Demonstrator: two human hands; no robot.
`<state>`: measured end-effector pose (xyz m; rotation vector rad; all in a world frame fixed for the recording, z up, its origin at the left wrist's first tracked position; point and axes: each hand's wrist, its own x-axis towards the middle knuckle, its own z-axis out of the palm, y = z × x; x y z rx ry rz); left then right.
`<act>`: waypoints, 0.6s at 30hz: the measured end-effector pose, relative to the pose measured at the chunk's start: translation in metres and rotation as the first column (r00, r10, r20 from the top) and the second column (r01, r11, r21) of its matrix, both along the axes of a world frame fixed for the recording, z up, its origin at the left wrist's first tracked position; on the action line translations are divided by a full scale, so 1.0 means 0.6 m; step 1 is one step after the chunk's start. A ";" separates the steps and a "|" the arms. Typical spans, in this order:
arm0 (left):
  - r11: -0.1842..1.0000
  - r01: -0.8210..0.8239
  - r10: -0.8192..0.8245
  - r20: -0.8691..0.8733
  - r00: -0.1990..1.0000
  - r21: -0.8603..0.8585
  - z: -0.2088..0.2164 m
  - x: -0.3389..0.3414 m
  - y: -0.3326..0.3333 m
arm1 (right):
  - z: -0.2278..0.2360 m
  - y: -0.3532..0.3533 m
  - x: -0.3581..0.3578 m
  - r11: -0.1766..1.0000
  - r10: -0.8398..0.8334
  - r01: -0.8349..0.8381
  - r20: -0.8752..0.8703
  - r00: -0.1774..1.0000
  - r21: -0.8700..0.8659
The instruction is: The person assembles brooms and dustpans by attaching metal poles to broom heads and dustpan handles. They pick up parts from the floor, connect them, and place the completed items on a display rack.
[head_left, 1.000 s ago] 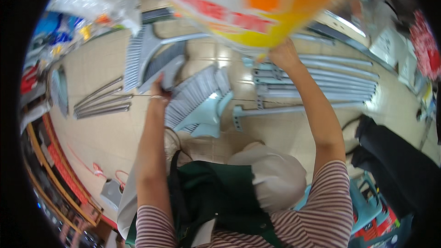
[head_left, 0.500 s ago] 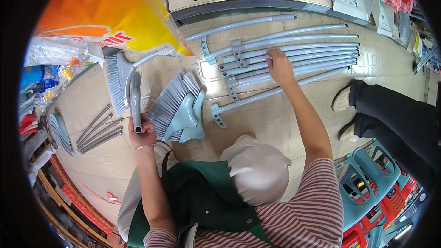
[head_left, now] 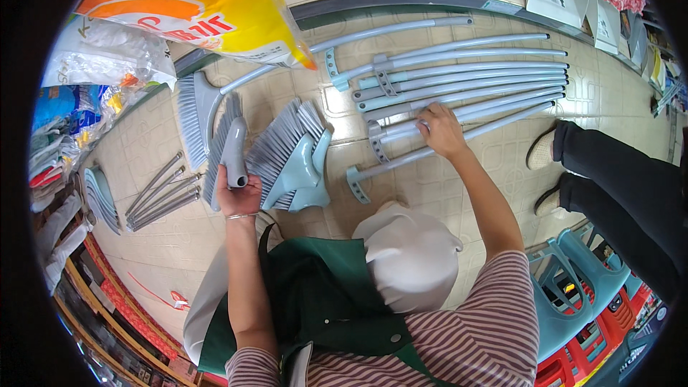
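My left hand (head_left: pixel 241 196) is closed round the socket of a grey broom head (head_left: pixel 232 149), its bristles pointing away from me. Right beside it, light blue broom heads (head_left: pixel 295 172) with grey bristles lie piled on the floor. My right hand (head_left: pixel 442 132) reaches over several long grey poles, fingers bent down on one broom pole (head_left: pixel 400 130) near a perforated bracket (head_left: pixel 375 142). The fingertips are partly hidden. A fully joined grey broom (head_left: pixel 204 104) lies at the far left, its handle running up to the right.
Thin metal rods (head_left: pixel 165 193) and stacked light blue curved pieces (head_left: pixel 100 197) lie on the left floor. An orange and yellow package (head_left: pixel 208 7) hangs at upper left. A shelf edge (head_left: pixel 401 3) spans the back. Another person's legs (head_left: pixel 609 186) and blue stools (head_left: pixel 566 294) are at right.
My right hand has shifted nearer to me across the poles. My left hand has tilted the broom head, so its socket shows broader and the bristles have turned leftward.
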<state>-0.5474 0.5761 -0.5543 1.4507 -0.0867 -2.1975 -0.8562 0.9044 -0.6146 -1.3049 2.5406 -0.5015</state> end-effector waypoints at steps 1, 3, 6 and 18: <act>1.000 -0.009 0.009 0.023 1.000 -0.002 -0.001 -0.003 0.004 | -0.001 0.001 -0.005 1.000 -0.005 0.005 0.018 1.000 0.002; 1.000 -0.030 0.031 0.072 0.997 -0.009 -0.001 -0.008 0.011 | -0.009 -0.009 -0.024 0.999 -0.030 0.029 -0.060 0.998 -0.020; 0.999 0.039 -0.039 0.066 0.997 0.001 -0.001 -0.015 0.014 | -0.024 -0.036 -0.078 0.998 -0.055 0.063 -0.230 0.972 0.024; 0.998 0.059 -0.056 0.196 0.979 -0.012 0.014 -0.028 0.018 | -0.012 -0.040 -0.129 0.925 0.238 -0.149 -0.225 0.945 0.349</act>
